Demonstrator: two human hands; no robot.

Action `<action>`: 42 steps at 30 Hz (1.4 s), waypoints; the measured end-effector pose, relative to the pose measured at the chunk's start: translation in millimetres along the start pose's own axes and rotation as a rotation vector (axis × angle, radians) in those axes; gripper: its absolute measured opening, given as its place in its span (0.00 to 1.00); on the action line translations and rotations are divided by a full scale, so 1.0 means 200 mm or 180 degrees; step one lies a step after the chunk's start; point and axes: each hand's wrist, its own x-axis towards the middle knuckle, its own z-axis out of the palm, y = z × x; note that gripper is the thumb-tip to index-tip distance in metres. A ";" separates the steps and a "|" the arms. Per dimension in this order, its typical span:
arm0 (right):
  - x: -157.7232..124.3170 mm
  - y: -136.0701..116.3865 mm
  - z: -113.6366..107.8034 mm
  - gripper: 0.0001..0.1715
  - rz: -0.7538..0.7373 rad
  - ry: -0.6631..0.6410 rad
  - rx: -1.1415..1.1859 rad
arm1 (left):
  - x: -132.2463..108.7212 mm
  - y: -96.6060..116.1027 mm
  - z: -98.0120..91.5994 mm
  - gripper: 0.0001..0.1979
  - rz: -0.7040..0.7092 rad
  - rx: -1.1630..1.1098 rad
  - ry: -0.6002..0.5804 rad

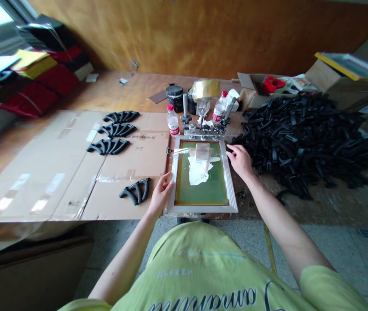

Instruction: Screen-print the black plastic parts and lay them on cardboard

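A screen printing frame (232, 190) with a green mesh lies flat, hinged to a metal clamp (203, 133) at its far end. White ink (198, 173) is smeared on the mesh, and a squeegee block (202, 152) rests at the far side of it. My left hand (161, 193) pinches the frame's near left edge between thumb and fingers. At the frame's far right edge is my right hand (240, 160), its fingers stretched toward the rim and slightly apart, holding nothing that I can see. Whatever lies beneath the screen is hidden.
Several black curved plastic parts (108, 147) sit in rows on cardboard (64, 164) at left. A large heap of black parts (300, 138) fills the right. Behind the clamp stand bottles (172, 120), a black tub (174, 97) and a tape roll (206, 90).
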 end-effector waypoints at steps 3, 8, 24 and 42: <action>0.11 -0.20 0.02 0.34 -0.0653 -0.0202 -0.0055 | 0.05 -0.12 0.01 0.37 -0.0068 0.0198 0.0067; 0.05 -0.41 0.10 0.10 -0.0882 -0.1347 -0.0468 | 0.11 -0.19 0.01 0.34 -0.0048 0.0309 0.0027; -0.23 -0.39 0.08 0.13 -0.1707 -0.1405 -0.0370 | 0.10 -0.18 0.00 0.34 -0.0048 0.0380 0.0035; 0.28 0.11 -0.09 0.26 0.0543 0.0162 0.0451 | 0.08 0.47 0.03 0.27 0.0653 -0.0463 0.0204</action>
